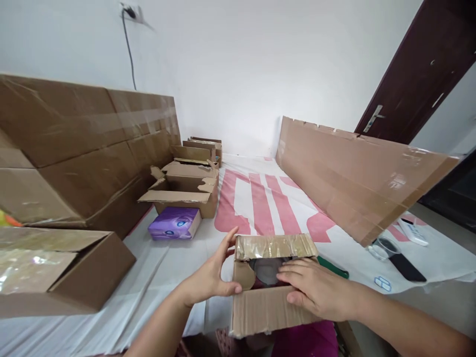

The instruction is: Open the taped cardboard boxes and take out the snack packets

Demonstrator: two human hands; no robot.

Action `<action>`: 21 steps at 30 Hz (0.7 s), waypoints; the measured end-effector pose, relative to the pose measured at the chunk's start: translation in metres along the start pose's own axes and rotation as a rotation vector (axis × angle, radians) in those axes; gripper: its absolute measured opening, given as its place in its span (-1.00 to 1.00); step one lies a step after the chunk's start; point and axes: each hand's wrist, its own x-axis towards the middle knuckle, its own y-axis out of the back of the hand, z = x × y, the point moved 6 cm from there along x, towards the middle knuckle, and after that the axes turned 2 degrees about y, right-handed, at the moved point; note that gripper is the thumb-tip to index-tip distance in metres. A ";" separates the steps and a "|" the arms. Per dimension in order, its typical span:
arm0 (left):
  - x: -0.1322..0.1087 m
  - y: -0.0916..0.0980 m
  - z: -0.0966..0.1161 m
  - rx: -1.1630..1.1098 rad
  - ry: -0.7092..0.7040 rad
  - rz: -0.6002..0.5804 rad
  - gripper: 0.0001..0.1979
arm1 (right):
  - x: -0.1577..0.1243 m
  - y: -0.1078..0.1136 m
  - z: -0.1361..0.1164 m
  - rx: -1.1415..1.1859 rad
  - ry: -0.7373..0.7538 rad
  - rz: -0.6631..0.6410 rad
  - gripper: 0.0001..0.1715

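Observation:
In the head view, a small cardboard box (271, 309) lies at the table's near edge with its top partly open. A dark, round-edged item with a greyish translucent top (267, 271) shows inside it; its kind I cannot make out. My left hand (211, 277) is spread at the box's left side, thumb tip at the left flap and fingers by the back corner. Across the right part of the opening lies my right hand (316, 287), fingers stretched out and pressing on the right flap. That flap is mostly hidden under the hand.
A purple tissue pack (174, 224) sits before a row of open cardboard boxes (182, 198). Large taped cartons (82, 134) line the left, with another box (67, 272) nearer. On the right stand a cardboard panel (353, 168), a clear cup (383, 248) and a black phone (407, 267).

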 end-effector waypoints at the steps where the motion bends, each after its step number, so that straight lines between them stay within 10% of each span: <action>1: -0.001 0.000 0.001 0.008 0.000 0.001 0.30 | 0.001 0.002 0.001 -0.013 -0.013 0.015 -0.47; 7: 0.002 0.001 0.002 0.028 -0.052 0.016 0.32 | 0.008 0.025 0.016 -0.167 -0.017 0.406 -0.44; 13: 0.001 0.001 0.003 0.066 -0.094 0.037 0.24 | 0.026 0.019 0.036 -0.233 -0.180 0.198 -0.20; 18: 0.006 0.005 -0.007 -0.037 -0.081 0.137 0.21 | 0.029 0.032 0.026 -0.144 -0.104 0.333 -0.50; 21: 0.009 0.003 -0.008 -0.071 -0.054 0.135 0.10 | 0.043 0.025 0.025 -0.032 -0.080 0.156 -0.57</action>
